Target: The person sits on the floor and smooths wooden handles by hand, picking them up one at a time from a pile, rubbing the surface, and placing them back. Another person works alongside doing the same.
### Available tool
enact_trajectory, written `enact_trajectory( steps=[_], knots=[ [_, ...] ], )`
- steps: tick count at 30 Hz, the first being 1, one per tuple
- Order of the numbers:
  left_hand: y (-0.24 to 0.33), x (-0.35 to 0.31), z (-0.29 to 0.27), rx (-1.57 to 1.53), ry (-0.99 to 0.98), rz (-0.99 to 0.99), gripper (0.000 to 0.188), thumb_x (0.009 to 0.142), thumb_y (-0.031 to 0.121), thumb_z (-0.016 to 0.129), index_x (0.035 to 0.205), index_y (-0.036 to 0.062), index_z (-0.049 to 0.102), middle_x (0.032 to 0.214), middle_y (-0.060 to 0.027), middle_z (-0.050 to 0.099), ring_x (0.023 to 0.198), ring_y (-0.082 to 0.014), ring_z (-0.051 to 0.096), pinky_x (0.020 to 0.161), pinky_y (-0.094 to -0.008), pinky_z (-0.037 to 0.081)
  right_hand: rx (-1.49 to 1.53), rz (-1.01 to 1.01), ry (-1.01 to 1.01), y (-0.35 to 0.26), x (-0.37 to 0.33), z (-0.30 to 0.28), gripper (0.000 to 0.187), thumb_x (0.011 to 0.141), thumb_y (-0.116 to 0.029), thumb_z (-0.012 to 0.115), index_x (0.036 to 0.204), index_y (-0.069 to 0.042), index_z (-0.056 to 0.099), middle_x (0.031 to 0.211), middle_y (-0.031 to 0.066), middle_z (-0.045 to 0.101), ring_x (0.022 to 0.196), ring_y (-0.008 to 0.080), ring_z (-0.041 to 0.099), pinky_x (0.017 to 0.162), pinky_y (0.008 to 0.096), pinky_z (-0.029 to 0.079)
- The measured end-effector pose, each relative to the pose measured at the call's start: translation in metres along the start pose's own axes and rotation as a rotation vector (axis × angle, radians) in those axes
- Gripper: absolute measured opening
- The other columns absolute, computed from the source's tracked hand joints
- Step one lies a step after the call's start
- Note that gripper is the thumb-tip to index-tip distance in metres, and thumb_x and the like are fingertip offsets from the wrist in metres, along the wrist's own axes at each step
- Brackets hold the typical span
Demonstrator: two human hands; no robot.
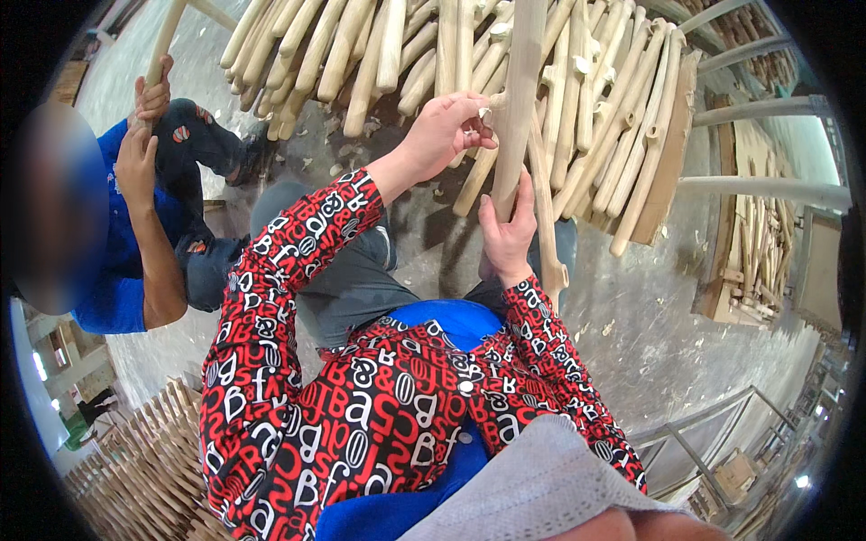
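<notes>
My right hand (511,225) holds the lower end of a smooth, pale wooden pole (522,81), its thumb and fingers around the wood. The pole stands nearly upright in view and runs past the upper edge. Beside its left face, my left hand (451,135) is closed, pinching a small crumpled white scrap (486,117); whether the scrap is paper or tape I cannot tell. A thinner wooden piece with a knobbed end (557,275) lies just right of my right hand. Beyond both hands lies a heap of similar pale wooden pieces (365,68), several with white bits stuck on.
At left, a co-worker in a blue shirt (117,243) grips another pole (166,41) with both hands. White scraps litter the concrete floor (622,298). Cardboard (672,171) edges the heap. More wood is stacked at right (758,252) and lower left (149,460).
</notes>
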State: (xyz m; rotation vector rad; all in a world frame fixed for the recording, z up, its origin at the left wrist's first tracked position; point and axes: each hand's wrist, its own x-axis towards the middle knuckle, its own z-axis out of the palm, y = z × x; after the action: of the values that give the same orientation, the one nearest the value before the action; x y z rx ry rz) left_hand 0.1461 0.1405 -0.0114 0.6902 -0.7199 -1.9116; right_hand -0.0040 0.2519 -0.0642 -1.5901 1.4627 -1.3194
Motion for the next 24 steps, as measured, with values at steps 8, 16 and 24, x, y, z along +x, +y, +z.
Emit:
enact_trajectory(
  steps=[8,16,24],
  knots=[
    [-0.001,-0.0014,-0.005,0.116,0.073,0.018,0.018,0.095,0.016,0.052,0.104,0.0023,0.058,0.094,-0.0065,0.063,0.073,-0.016,0.062,0.067,-0.0293,0.054,-0.001,-0.042,-0.004,-0.0009,-0.0004,0.0059,0.068,0.081,-0.008,0.067,0.14,0.002,0.034,0.125,0.0233,0.055,0.11,0.0332,0.06,0.091,0.0371,0.049],
    [0.0002,-0.0003,-0.004,0.081,0.042,0.014,0.017,0.094,0.014,0.049,0.1,0.0006,0.058,0.09,-0.0075,0.062,0.071,-0.0149,0.061,0.064,-0.0289,0.053,0.004,-0.081,0.016,0.0055,-0.0011,0.0067,0.068,0.081,-0.008,0.067,0.14,0.001,0.034,0.125,0.023,0.055,0.11,0.034,0.06,0.09,0.0376,0.049],
    [0.001,-0.0032,-0.0073,0.162,0.059,-0.005,0.019,0.09,0.01,0.044,0.1,0.0003,0.057,0.093,-0.0091,0.063,0.073,-0.0157,0.061,0.066,-0.0302,0.052,-0.071,-0.087,0.002,0.0049,-0.0021,0.0059,0.067,0.08,-0.007,0.067,0.139,0.001,0.036,0.124,0.0233,0.055,0.109,0.0344,0.06,0.091,0.038,0.049]
  ],
)
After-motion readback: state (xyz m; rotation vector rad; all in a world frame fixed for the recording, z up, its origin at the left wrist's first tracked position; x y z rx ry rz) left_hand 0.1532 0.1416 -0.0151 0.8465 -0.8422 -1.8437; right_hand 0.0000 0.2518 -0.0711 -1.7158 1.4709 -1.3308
